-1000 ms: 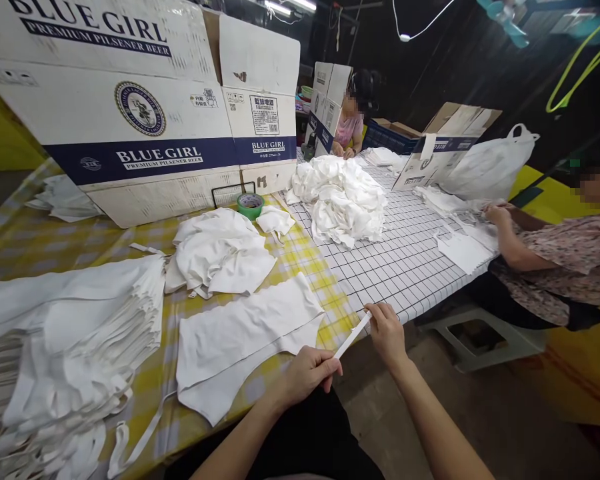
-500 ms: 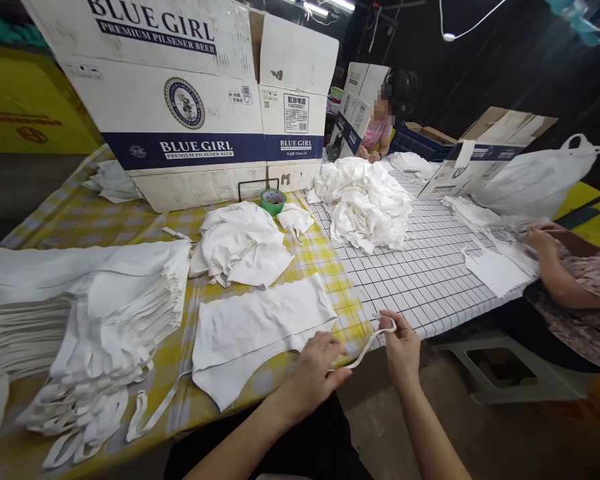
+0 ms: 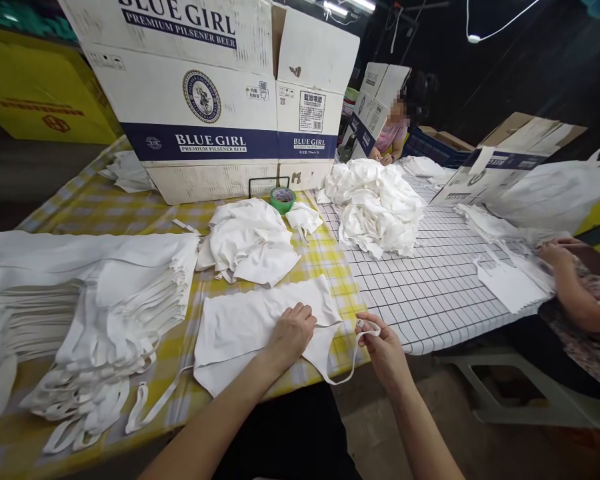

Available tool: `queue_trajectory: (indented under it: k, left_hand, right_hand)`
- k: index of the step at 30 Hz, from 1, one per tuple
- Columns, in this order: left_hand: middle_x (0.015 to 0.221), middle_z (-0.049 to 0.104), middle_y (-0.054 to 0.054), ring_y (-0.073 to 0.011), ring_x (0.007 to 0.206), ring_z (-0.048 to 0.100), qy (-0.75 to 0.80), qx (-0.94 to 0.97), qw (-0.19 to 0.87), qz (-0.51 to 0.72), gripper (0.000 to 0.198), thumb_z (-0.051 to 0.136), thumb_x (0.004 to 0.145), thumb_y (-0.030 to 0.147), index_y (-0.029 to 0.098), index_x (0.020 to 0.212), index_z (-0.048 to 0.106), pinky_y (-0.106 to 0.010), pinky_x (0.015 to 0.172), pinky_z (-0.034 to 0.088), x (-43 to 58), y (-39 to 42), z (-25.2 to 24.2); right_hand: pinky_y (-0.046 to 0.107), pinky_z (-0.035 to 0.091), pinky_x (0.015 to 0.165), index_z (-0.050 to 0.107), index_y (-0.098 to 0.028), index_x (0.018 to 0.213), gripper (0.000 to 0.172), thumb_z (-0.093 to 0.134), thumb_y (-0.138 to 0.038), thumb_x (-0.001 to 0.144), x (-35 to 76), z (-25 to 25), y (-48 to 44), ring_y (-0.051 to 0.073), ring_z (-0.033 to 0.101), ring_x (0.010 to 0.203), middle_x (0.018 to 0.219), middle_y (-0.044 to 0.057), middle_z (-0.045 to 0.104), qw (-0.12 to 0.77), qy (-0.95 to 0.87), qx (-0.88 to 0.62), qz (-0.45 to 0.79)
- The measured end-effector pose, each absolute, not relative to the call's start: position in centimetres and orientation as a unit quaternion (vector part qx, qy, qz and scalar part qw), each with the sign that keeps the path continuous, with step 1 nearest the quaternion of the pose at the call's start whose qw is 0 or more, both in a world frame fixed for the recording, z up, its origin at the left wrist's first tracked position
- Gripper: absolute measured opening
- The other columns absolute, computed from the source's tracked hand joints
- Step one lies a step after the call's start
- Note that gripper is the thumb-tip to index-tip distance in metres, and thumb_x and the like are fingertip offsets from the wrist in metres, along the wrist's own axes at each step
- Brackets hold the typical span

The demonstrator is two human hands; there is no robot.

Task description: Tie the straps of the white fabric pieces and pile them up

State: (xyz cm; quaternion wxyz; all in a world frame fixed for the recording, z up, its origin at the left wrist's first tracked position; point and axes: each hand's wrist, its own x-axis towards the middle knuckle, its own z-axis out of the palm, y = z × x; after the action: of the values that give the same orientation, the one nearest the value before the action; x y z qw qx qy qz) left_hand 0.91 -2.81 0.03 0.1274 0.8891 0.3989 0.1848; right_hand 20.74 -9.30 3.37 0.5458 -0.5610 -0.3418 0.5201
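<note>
A white camisole-like garment lies spread on the yellow checked cloth in front of me, its lower edge near the table edge. My left hand rests on its right part, with fingers curled and pressed on the fabric; the thumb is hidden. My right hand is closed in a pinch on the thin white strap at the garment's right side, just past the table corner. The strap hangs in a slack loop between the hand and the garment. A small piece at the strap's end shows at the fingertips.
Stacked white garments with dangling straps lie at left. Behind my work are a crumpled white heap, green tape roll and tall beer carton. A larger white pile sits on the grid-patterned cloth. Two people work at right and back.
My left hand has moved up and left from the strap onto the garment. My right hand has shifted slightly left with the strap, which now hangs in a deeper loop. The view has turned slightly left.
</note>
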Motion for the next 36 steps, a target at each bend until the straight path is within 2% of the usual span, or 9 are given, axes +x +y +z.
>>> queue_trajectory:
  k: [6,12,16,21,27,36]
  left_hand:
    - [0.085,0.056,-0.003,-0.0189,0.086,0.047,0.423,0.835,0.249,0.248,0.015,0.054,0.077,0.011,0.020,0.081,0.066,-0.034,0.077,0.042,0.4,-2.1,-0.3]
    - [0.081,0.057,-0.002,-0.0174,0.084,0.048,0.423,0.790,0.324,0.303,0.011,0.058,0.079,0.023,0.020,0.079,0.068,-0.032,0.077,0.042,0.0,-1.7,-0.1]
    - [0.079,0.057,-0.002,-0.0166,0.083,0.049,0.421,0.776,0.357,0.306,0.014,0.056,0.081,0.026,0.020,0.076,0.068,-0.031,0.077,0.040,-0.2,-1.5,0.0]
    - [0.079,0.058,-0.001,-0.0163,0.083,0.048,0.414,0.772,0.373,0.305,0.014,0.056,0.082,0.027,0.021,0.078,0.068,-0.030,0.077,0.039,-0.4,-1.5,-0.3]
    - [0.078,0.058,-0.001,-0.0163,0.083,0.047,0.419,0.772,0.366,0.307,0.014,0.056,0.081,0.026,0.021,0.076,0.068,-0.030,0.076,0.038,-0.4,-1.5,-0.5]
    - [0.076,0.057,-0.001,-0.0156,0.082,0.046,0.410,0.774,0.368,0.312,0.013,0.057,0.081,0.024,0.020,0.074,0.068,-0.028,0.073,0.037,-0.5,-1.4,-0.9]
  right_hand:
    - [0.023,0.035,0.055,0.058,-0.018,0.083,0.017,0.057,-0.035,0.079,19.3,2.7,-8.1,0.010,0.043,0.056,0.069,-0.001,0.054,0.499,-0.400,-0.556,0.532]
    - [0.022,0.027,0.046,0.049,-0.020,0.077,0.019,0.047,-0.038,0.084,17.3,2.0,-6.3,0.009,0.036,0.047,0.058,-0.004,0.047,0.424,-0.474,-0.561,0.530]
    - [0.022,0.028,0.048,0.051,-0.019,0.073,0.019,0.044,-0.033,0.083,16.4,1.9,-5.5,0.010,0.038,0.049,0.054,-0.004,0.044,0.353,-0.550,-0.594,0.469]
    - [0.022,0.033,0.053,0.052,-0.019,0.072,0.014,0.041,-0.024,0.080,15.9,1.9,-4.7,0.012,0.044,0.055,0.057,-0.003,0.048,0.294,-0.611,-0.622,0.393]
    - [0.020,0.033,0.055,0.046,-0.020,0.069,0.008,0.040,-0.014,0.070,16.1,2.3,-4.1,0.011,0.044,0.058,0.063,-0.004,0.048,0.258,-0.656,-0.602,0.374]
    - [0.020,0.032,0.056,0.048,-0.020,0.070,0.010,0.039,-0.015,0.072,16.2,2.7,-3.5,0.012,0.043,0.060,0.063,-0.004,0.049,0.209,-0.683,-0.600,0.359]
